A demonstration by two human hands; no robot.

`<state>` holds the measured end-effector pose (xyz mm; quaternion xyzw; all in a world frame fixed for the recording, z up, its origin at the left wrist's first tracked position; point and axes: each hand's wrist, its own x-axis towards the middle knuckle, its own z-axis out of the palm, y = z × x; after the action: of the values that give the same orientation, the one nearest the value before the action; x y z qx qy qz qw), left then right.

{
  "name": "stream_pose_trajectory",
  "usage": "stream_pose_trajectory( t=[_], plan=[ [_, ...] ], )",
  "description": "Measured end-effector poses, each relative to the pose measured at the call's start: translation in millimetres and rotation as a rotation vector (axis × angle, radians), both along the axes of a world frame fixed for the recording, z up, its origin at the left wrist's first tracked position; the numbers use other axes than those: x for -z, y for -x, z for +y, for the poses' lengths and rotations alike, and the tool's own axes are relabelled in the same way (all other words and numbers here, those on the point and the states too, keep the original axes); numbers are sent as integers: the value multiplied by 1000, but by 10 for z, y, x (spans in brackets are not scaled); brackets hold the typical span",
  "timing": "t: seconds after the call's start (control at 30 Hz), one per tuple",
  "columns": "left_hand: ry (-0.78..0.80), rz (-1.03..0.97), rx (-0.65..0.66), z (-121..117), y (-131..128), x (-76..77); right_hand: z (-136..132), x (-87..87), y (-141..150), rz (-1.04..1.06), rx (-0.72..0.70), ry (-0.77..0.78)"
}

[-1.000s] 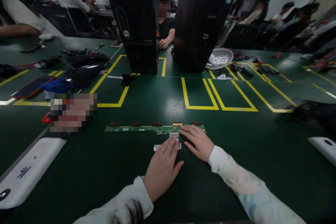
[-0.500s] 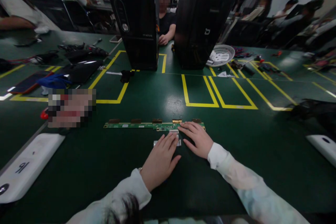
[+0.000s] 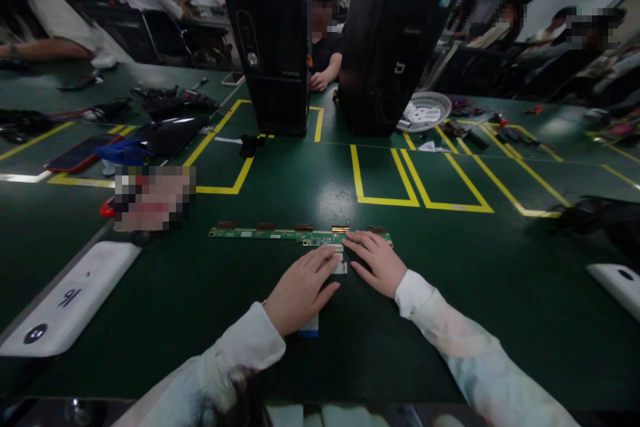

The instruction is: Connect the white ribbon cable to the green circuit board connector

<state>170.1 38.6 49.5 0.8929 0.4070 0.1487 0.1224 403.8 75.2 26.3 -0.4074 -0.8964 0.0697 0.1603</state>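
A long, narrow green circuit board with copper-coloured tabs along its far edge lies flat on the table. A white flat ribbon cable meets its near edge and runs under my left hand. The cable's blue-tipped end shows below that palm. My left hand lies over the cable, fingers stretched toward the board and thumb apart; its fingertips are close to the cable's connector. My right hand is spread, with its fingertips on the right part of the board, hiding some of it.
Two black computer towers stand ahead, with a person between them. A white basket is beside the right one. White cases lie at both sides. Yellow tape marks the green table.
The view has shifted a little. My left hand has moved slightly up and left over the cable, and the cable's blue end now shows beneath it. My right hand stays at the board.
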Motion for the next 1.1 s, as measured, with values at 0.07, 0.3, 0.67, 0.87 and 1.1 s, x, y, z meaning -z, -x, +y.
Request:
stream_pose_trajectory(
  t=[0.07, 0.3, 0.67, 0.87, 1.1],
  plan=[
    [-13, -12, -44, 2, 96, -50, 0, 1, -2, -7, -4, -1],
    [22, 65, -268, -136, 728, -30, -1, -13, -4, -15, -16, -2],
    [-73, 77, -310, -225, 1027, 165, -7, 9, -1, -10, 1, -40],
    [-88, 65, -313, -207, 1012, 176, -94, -42, 188, 13, -9, -91],
    [-77, 54, -316, -202, 1016, 188, -184, -78, 330, -77, -80, 38]
  ],
)
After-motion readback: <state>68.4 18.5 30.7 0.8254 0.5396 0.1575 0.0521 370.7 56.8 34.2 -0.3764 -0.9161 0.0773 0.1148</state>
